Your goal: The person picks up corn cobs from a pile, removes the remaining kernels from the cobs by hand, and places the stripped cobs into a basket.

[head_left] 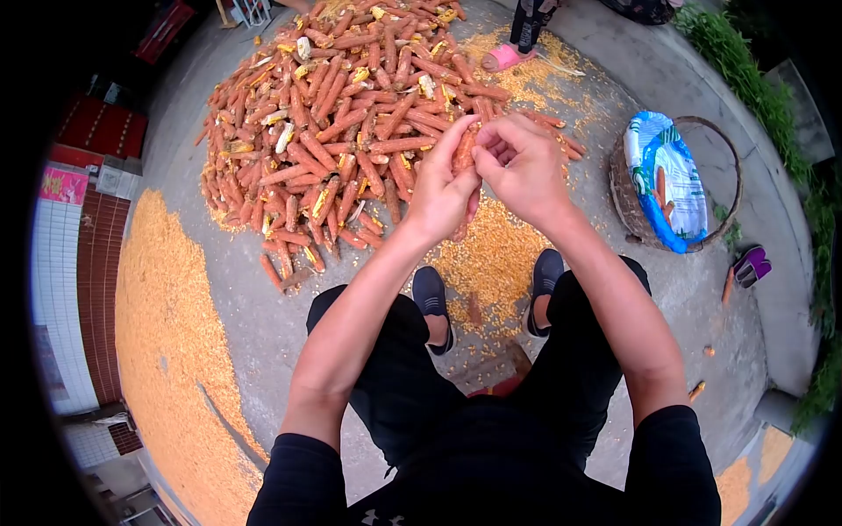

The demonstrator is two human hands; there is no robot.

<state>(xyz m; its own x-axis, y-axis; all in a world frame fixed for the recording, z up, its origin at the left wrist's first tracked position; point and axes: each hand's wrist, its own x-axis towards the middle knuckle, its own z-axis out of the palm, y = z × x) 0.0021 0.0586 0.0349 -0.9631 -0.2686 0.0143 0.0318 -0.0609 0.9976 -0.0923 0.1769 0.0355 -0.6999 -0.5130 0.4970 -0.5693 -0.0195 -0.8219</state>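
Note:
My left hand (443, 188) is wrapped round a reddish corn cob (465, 151), held tilted in front of my knees. My right hand (524, 171) is closed at the cob's right side, its thumb and curled fingers pressed together against it. Whether a loose kernel sits in those fingers is too small to make out. Below the hands, yellow corn kernels (491, 250) lie spread on the ground between my shoes. Just beyond rises a large pile of corn cobs (324, 131), mostly bare and red, some still carrying yellow kernels.
To the right stands a handled basket (624, 197) lined with a blue and white plastic sheet, with cobs inside. A purple shoe (752, 266) lies near it. A wide bed of kernels (171, 351) covers the left ground. At the back, another person's foot wears a pink slipper (509, 57).

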